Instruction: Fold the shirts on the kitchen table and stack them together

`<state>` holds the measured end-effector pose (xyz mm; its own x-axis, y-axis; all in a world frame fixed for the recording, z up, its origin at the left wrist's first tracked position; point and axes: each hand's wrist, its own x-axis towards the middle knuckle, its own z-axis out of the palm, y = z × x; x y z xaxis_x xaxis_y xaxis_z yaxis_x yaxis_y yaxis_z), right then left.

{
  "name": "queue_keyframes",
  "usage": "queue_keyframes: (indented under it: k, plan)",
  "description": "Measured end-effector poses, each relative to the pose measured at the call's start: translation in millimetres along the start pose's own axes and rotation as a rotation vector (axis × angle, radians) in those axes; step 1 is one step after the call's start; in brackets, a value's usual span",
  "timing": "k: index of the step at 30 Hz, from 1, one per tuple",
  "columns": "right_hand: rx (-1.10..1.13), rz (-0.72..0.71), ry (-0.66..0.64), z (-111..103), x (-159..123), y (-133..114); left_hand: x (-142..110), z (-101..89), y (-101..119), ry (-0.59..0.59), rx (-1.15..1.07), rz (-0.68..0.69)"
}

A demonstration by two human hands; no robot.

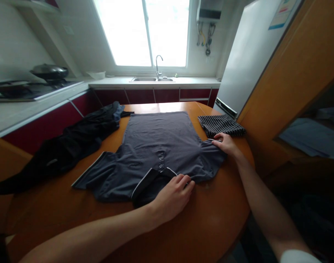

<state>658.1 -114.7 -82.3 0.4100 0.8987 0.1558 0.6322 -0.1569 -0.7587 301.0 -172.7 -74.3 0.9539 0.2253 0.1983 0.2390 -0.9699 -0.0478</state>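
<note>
A dark grey polo shirt point(156, 142) with white trim lies spread flat on the round wooden table point(205, 219), collar toward me. My left hand point(174, 195) rests on the shirt's shoulder beside the collar, fingers curled and pinching the fabric. Farther right, my right hand point(226, 144) grips the edge of the shirt's right sleeve, fingers closed on the cloth.
A folded black-and-white striped garment point(220, 126) lies at the table's right, just beyond my right hand. A heap of dark clothes point(73, 140) covers the left side. Behind are a counter with sink point(152, 79), a stove with pan point(50, 72) and a white fridge point(246, 62).
</note>
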Motion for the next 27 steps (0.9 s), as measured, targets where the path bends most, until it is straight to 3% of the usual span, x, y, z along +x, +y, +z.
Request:
queue_keyframes:
  k: [5, 13, 20, 23, 27]
  plan:
    - [0.187, 0.002, -0.220, -11, -7, -7, -4, 1.4, -4, -0.076, 0.119, 0.061]
    - [-0.145, 0.016, -0.046, -3, 4, 13, -2, 0.2, -8, 0.055, -0.070, 0.077]
    - [-0.569, 0.237, -0.006, -6, -12, 1, 1, 6.6, -8, 0.040, -0.139, 0.081]
    - [-0.616, 0.267, -0.005, -8, -16, -7, 2, 6.1, -10, 0.057, -0.159, 0.082]
    - [-0.570, 0.246, -0.101, -10, -17, -8, 2, 5.4, -11, 0.054, -0.157, 0.076]
